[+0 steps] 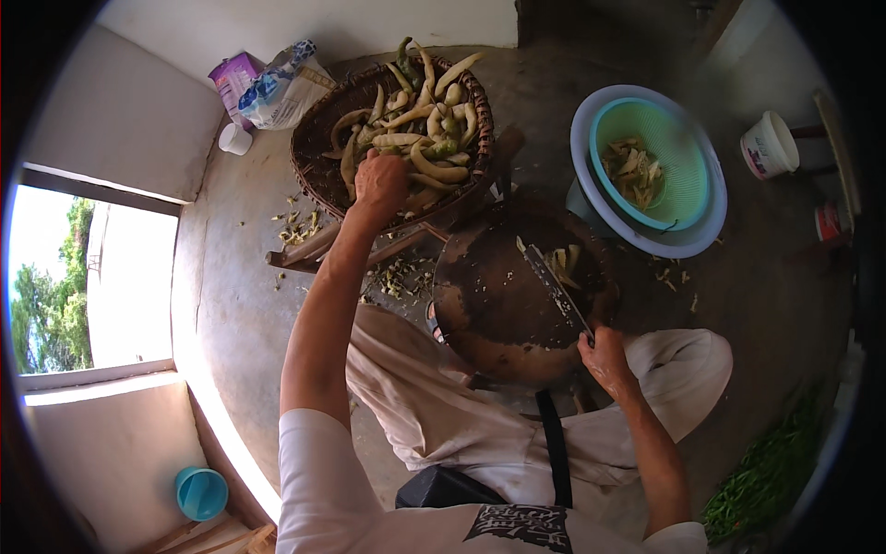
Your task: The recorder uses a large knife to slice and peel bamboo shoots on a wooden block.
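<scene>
My left hand reaches into a round woven basket heaped with long, pale green peppers. Its fingers curl down among them, and their tips are hidden, so what they grip cannot be made out. In my right hand is a knife, held by the handle, its long blade slanting up and left over a round, dark chopping board. Beside the blade lie cut pepper pieces. Small pale bits are scattered over the board and stick to the blade.
Right of the board, a turquoise colander with cut pieces sits in a pale blue basin. Trimmings litter the floor under the basket. A white bucket stands far right; green vegetables lie lower right.
</scene>
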